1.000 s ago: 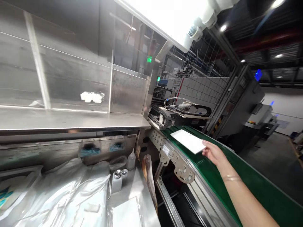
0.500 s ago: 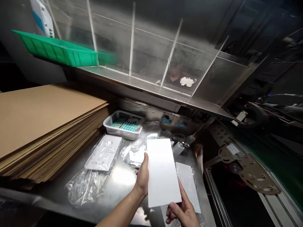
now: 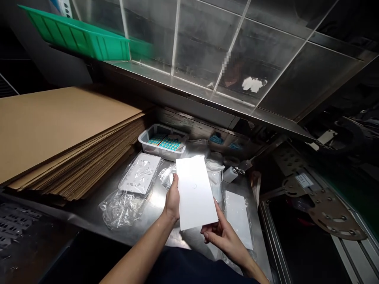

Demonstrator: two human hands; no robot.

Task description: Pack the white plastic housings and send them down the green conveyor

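A plain white rectangular panel [image 3: 196, 197], with a faint round mark near its middle, is tilted up above the metal bench. My left hand [image 3: 172, 201] grips its left edge, thumb in front and the other fingers hidden behind. At the lower right corner my right hand [image 3: 220, 228] supports the panel; one finger lies along the right edge, and the thumb is below the bottom edge. Another white panel in clear plastic [image 3: 237, 217] lies on the bench to the right. To the left rests a bagged white piece [image 3: 140, 173], with crumpled clear plastic [image 3: 120, 211] in front of it.
A tall stack of brown cardboard sheets [image 3: 68, 126] fills the left side. Behind the panel stands a clear tub [image 3: 148, 146] with blue-dotted sticker sheets. A small white bottle [image 3: 230, 174] is farther right. Overhead runs a metal shelf [image 3: 189, 91] bearing a green tray [image 3: 85, 39]. Machinery [image 3: 322, 209] borders the right.
The view has tilted down and shifted, so the bench things sit higher and more to the right. The panel is still in my hands, now nearer the left in view, and its round mark shows.
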